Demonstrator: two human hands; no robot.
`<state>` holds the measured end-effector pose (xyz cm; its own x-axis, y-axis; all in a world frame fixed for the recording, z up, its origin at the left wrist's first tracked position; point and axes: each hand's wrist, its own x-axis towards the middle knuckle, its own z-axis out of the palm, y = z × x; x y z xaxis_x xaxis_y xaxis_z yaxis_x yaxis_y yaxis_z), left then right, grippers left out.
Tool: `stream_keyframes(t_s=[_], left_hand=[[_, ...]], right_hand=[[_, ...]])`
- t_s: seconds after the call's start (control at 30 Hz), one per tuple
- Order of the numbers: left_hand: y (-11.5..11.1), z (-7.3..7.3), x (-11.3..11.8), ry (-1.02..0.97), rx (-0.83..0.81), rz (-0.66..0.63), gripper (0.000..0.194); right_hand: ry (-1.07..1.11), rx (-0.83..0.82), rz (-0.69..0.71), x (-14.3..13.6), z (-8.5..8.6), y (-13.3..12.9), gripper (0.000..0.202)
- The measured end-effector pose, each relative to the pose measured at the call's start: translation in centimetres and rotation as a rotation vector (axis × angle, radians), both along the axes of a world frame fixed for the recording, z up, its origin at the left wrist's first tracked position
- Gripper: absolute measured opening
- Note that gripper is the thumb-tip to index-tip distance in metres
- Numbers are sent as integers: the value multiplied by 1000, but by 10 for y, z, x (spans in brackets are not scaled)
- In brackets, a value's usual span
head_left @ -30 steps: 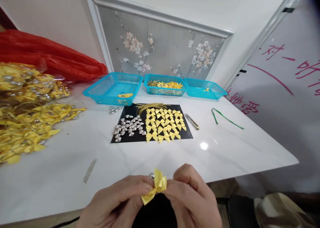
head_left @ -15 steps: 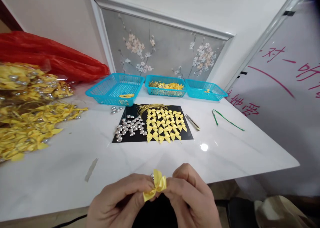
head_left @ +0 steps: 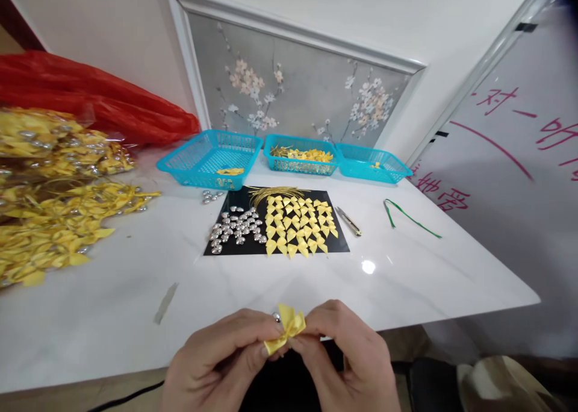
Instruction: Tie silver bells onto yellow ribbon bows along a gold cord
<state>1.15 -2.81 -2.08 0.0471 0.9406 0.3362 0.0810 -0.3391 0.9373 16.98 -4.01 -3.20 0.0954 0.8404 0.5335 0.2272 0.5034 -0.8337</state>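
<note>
Near the table's front edge, a yellow ribbon bow (head_left: 289, 329) is pinched between my two hands. My left hand (head_left: 221, 355) is closed on the bow's left side, and a silver bell or bead (head_left: 277, 317) peeks out beside its fingertips. My right hand (head_left: 347, 349) grips the bow's right side between thumb and forefinger. Beyond them lies a black mat (head_left: 280, 250) bearing rows of yellow bows (head_left: 298, 222), shiny silver beads (head_left: 239, 224) and a bundle of gold cords (head_left: 277, 193). What the lower fingers hold is hidden.
Three blue baskets (head_left: 194, 178) line the back of the white table (head_left: 406, 279). Finished-looking yellow pieces (head_left: 58, 225) and a red bag (head_left: 90, 99) lie at left. A utility knife (head_left: 349, 222) and a green tie (head_left: 413, 218) lie right of the mat.
The bow has shifted slightly right and turned between my fingers. My right thumb now presses closer to its middle, and more of the silver bead shows.
</note>
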Motion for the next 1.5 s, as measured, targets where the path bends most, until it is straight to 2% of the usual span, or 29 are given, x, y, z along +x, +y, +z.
stream_keyframes(t_s=[0.17, 0.27, 0.33, 0.4, 0.5, 0.57, 0.67, 0.8, 0.9, 1.0, 1.17, 1.3, 1.5], left_hand=[[6, 0, -8, 173, 119, 0, 35], [10, 2, -10, 255, 135, 18, 27], [12, 4, -10, 310, 120, -23, 23], [14, 7, -9, 351, 110, -65, 21], [16, 9, -6, 369, 101, -111, 24], [17, 10, -5, 360, 91, -123, 25], [19, 9, -4, 339, 78, -113, 23], [23, 5, -5, 310, 61, -131, 22], [26, 4, -4, 217, -79, -153, 18], [30, 4, 0, 107, -251, -157, 16], [37, 3, 3, -42, -444, -164, 21], [40, 2, 1, -126, -536, -175, 22], [41, -3, 2, -154, -586, -172, 22]], right_hand=[[-48, -125, -118, -3, 3, -8, 12], [-229, -5, -113, 10, 14, -4, 20], [-336, 109, -72, 21, 25, 4, 23], [-396, 101, 18, 28, 38, 15, 20], [-442, -128, 256, 28, 53, 29, 14], [-470, -235, 336, 24, 58, 37, 13], [-440, -362, 392, 21, 60, 50, 15], [-303, -484, 586, 23, 61, 66, 19], [-202, -491, 627, 23, 59, 77, 20], [10, -504, 548, 21, 51, 93, 17], [390, -477, 322, 42, 39, 129, 33], [563, -341, 108, 85, 39, 154, 37], [597, -166, -193, 159, 42, 174, 18]])
